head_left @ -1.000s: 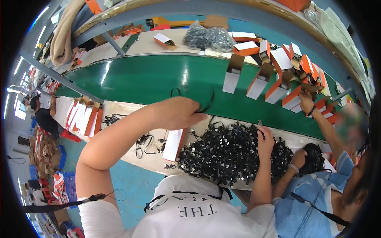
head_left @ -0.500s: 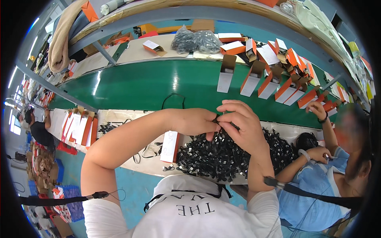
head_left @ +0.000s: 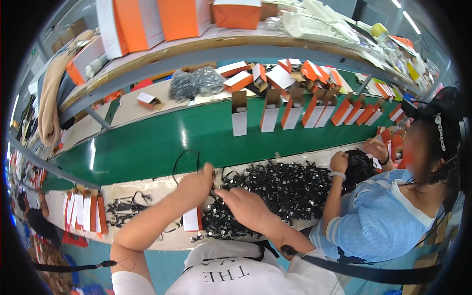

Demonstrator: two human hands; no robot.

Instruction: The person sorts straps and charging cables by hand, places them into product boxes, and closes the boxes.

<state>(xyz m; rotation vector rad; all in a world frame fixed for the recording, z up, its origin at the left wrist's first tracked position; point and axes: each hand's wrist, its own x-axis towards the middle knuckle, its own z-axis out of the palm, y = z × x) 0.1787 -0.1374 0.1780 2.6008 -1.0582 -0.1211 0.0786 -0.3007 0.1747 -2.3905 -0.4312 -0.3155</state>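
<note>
A thin black cable (head_left: pixel 198 160) runs from my fingers, its loop standing out over the edge of the green surface. My left hand (head_left: pixel 195 186) is closed on this cable, its knuckles turned up. Close beside it, the thumb and fingers of my right hand (head_left: pixel 243 205) pinch at the same cable; the part between the hands is mostly hidden. Under and to the right of my hands spreads a big pile of black cables (head_left: pixel 285 189) with shiny metal plugs. A white and orange box (head_left: pixel 192 220) stands by the pile, partly behind my left forearm.
Open white and orange boxes (head_left: pixel 239 120) line the green belt (head_left: pixel 142 152). More cables (head_left: pixel 125 209) and upright boxes (head_left: pixel 83 211) are at left. Overhead runs a loaded shelf (head_left: pixel 172 51). A co-worker in blue (head_left: pixel 373 211) sits close on my right.
My view has swung to the right, bringing the co-worker and shelf boxes further in. Both hands are lower and nearer the pile's left end, still at the cable, whose loop now stretches out farther.
</note>
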